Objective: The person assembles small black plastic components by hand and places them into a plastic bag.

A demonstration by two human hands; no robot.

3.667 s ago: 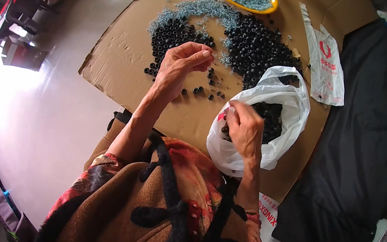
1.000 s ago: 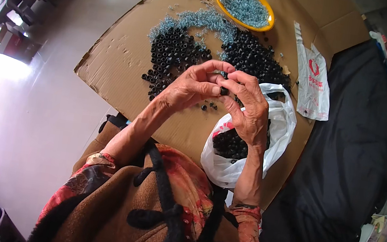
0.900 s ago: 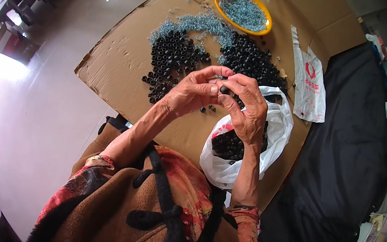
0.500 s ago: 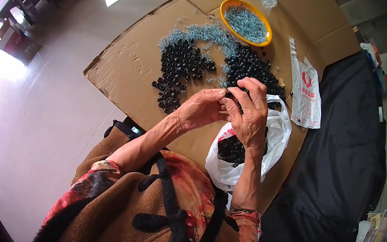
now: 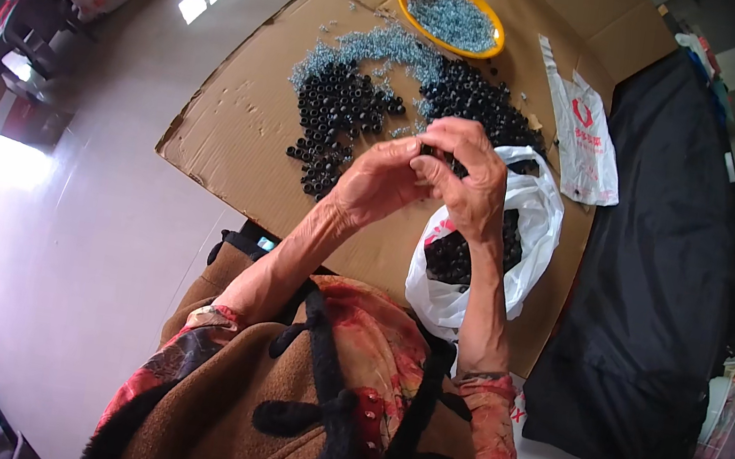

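Observation:
My left hand (image 5: pixel 382 180) and my right hand (image 5: pixel 473 181) meet above the cardboard, fingertips pinched together around a small black ring-like part (image 5: pixel 428 149). The fingers partly cover it, so its exact form is hard to see. Left of the hands lies a loose pile of short black hollow caps (image 5: pixel 333 110). Beyond my right hand spreads a second black pile (image 5: pixel 477 103). Small silvery-blue pieces (image 5: pixel 385 46), too tiny to name, form a band between the piles. Below my right hand and wrist, an open white plastic bag (image 5: pixel 538 231) contains more black parts (image 5: pixel 450 259).
An orange-yellow bowl (image 5: pixel 404 9) full of silvery-blue pieces stands at the far side of the cardboard sheet (image 5: pixel 229 104). A flat white bag (image 5: pixel 589 149) with red print lies to the right. Black cloth (image 5: pixel 656 273) covers something beside the cardboard.
The whole view has shifted a little. My right fingers have curled further over the small black part, and both hands stay together at the same place over the cardboard.

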